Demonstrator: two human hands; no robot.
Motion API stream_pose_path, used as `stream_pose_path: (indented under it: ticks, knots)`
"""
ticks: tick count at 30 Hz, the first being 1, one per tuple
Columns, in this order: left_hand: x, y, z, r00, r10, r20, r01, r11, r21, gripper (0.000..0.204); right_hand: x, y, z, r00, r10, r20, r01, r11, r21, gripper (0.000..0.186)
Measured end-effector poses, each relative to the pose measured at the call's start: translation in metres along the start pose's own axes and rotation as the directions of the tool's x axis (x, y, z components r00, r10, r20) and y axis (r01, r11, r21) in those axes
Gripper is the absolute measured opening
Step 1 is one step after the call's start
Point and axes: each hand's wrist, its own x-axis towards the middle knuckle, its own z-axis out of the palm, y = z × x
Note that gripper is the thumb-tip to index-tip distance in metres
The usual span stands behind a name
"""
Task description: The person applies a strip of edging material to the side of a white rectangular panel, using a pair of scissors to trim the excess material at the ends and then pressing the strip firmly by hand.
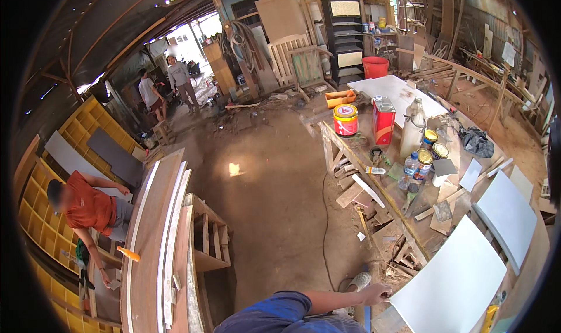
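My left hand [375, 294] reaches out to the right from a blue sleeve, at the lower edge of the view. Its fingers are closed at the near left corner of a large white panel [450, 280], and they seem to grip that corner. The fingertips are small and partly hidden. The panel lies at the right end of a cluttered workbench [383, 207]. Beyond it is another pale panel [507, 219] with a thick edge. My right hand is out of view.
Paint cans [346, 121], a red metal tin [383, 121] and bottles [414, 128] crowd the bench. Wood scraps [350, 195] lie under it, and a cable [325, 228] crosses the floor. At left, a person in an orange shirt [93, 201] stands by stacked boards [155, 239]. Two people [178, 78] stand farther back.
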Motion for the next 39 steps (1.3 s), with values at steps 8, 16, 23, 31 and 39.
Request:
stream_pose_path:
  ticks: [8, 16, 23, 31, 39]
  knots:
    - [-0.019, -0.020, 0.020, 0.982, -0.130, -0.135, 0.107, 0.980, -0.166, 0.028, 0.027, 0.060, 0.071, 0.990, -0.136, -0.024, 0.127, 0.966, -0.224, 0.048]
    - [-0.014, -0.008, 0.008, 0.994, -0.040, -0.105, 0.034, 0.998, -0.058, 0.022, 0.012, 0.025, 0.040, 0.993, -0.118, -0.020, 0.117, 0.991, -0.059, 0.057]
    - [-0.010, -0.010, 0.016, 0.987, 0.014, -0.161, -0.021, 0.999, -0.040, 0.022, 0.011, 0.009, 0.018, 0.990, 0.112, 0.080, -0.110, 0.994, -0.028, 0.067]
    - [-0.017, 0.004, 0.004, 0.982, -0.143, -0.121, 0.132, 0.987, -0.093, 0.021, 0.011, 0.008, 0.017, 0.977, 0.183, 0.113, -0.179, 0.983, -0.043, 0.075]
    - [-0.006, -0.010, 0.008, 0.997, -0.050, -0.059, 0.048, 0.998, -0.036, 0.024, 0.002, 0.002, 0.002, 0.979, 0.183, 0.090, -0.179, 0.983, -0.050, 0.077]
